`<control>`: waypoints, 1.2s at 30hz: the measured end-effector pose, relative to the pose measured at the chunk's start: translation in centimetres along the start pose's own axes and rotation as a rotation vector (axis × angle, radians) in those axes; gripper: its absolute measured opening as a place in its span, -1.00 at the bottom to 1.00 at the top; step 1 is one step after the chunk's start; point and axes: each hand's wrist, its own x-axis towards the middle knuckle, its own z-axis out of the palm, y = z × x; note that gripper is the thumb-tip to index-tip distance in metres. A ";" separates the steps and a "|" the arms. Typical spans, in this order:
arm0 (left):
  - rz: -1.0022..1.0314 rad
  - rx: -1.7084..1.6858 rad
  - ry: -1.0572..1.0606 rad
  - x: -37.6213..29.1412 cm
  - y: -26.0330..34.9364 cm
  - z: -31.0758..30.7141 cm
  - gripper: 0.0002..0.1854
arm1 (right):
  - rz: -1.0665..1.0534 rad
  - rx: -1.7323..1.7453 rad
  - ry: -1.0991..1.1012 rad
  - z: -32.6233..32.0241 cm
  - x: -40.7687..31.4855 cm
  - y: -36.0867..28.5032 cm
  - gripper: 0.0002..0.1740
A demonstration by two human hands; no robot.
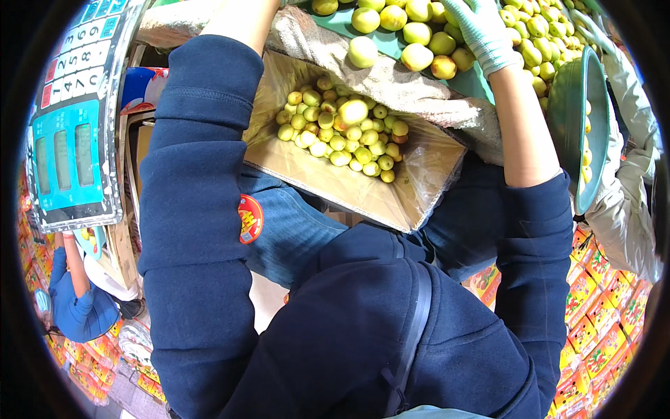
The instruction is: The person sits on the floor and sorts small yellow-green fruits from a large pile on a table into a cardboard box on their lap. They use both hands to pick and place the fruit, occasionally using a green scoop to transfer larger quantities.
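Note:
My right hand [479,36], in a pale green knit glove, lies against yellow-green jujubes [417,56] on a green tray [390,44]. Its fingertips run past the top edge, so its grip is hidden. Of my left arm only the sleeve and bare forearm show; the left hand is beyond the top edge. Between my knees stands an open cardboard box [413,201] lined with clear plastic, and smaller-looking jujubes [337,131] fill its bottom. A rolled cloth [361,86] separates the box from the tray.
A digital scale [65,157] stands at left. At right, a tilted green basin [568,125] holds fruit beside a large jujube heap [544,42] and another person's gloved hand [591,29]. A person in blue [84,309] is lower left. Printed cartons [602,335] lie around below.

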 end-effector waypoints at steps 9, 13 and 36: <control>-0.293 -0.466 -0.232 0.5 -1.4 -0.1 -0.61 | 0.064 0.328 -0.261 -1.5 -0.9 -4.6 -0.63; -0.426 -0.702 -0.346 0.1 -1.9 -0.4 -0.64 | -0.175 0.253 -0.143 0.9 -3.0 -5.2 -0.48; 0.076 0.473 1.142 1.7 -6.1 -2.2 -0.61 | 0.351 -0.526 0.301 -0.6 -0.4 3.2 -0.41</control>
